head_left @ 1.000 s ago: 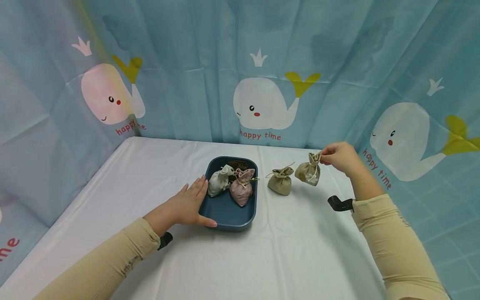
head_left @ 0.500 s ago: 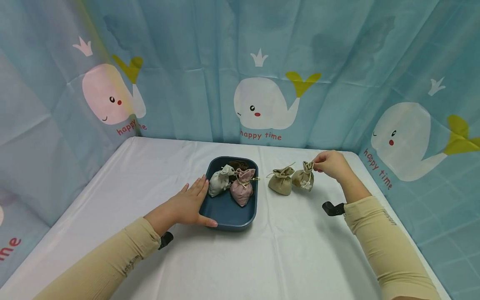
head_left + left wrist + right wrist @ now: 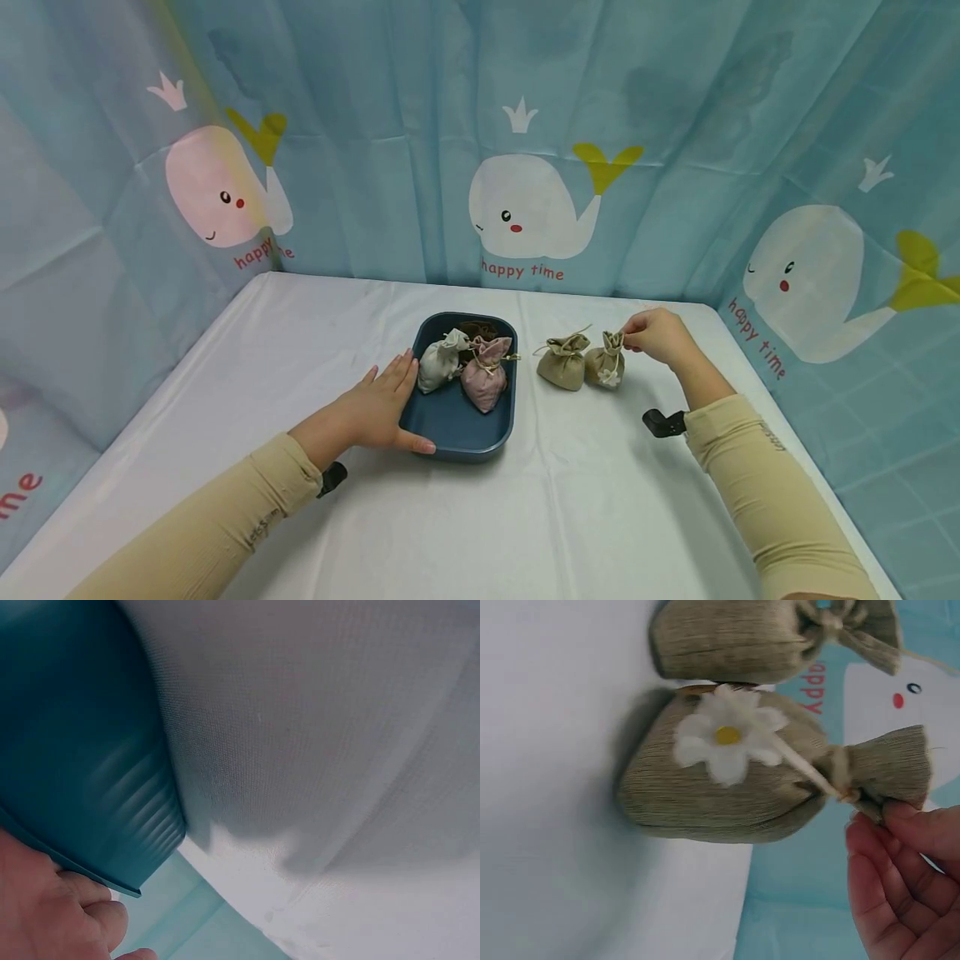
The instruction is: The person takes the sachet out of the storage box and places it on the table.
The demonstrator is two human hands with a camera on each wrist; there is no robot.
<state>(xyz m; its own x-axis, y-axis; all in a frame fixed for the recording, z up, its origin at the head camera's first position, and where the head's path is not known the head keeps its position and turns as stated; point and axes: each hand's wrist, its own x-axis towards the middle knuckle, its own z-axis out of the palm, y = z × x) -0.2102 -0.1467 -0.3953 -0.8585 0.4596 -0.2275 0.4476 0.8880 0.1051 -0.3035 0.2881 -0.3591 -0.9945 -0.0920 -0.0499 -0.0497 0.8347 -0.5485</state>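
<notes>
The flower bag (image 3: 604,367), a small olive-brown cloth pouch with a white flower on its front, now stands upright on the white-covered bench (image 3: 600,483), immediately right of the plain olive bag (image 3: 562,367); no clear gap shows between the two. A second ago it hung tilted, higher and farther out to the right; half a second ago it had come alongside but leaned, and since then it has straightened and settled lower. Its base appears to rest on the cloth, so the set-down looks all but finished, with only the hold on its top left to give up. That hold belongs to the right hand (image 3: 660,335): the grip is closed to a narrow pinch, thumb and forefinger on the gathered neck just above the tie, the other fingers loosely bent. Farther left, the blue tray (image 3: 457,429) has kept its place and its contents: a pale grey bag (image 3: 438,367), a pink bag (image 3: 483,383) and a dark brown bag (image 3: 476,330) mostly hidden behind them. The left hand (image 3: 378,404) has not moved either; its grip is spread wide, straight fingers laid along the tray's left wall and thumb at the near corner, seemingly steadying it rather than clasping.
</notes>
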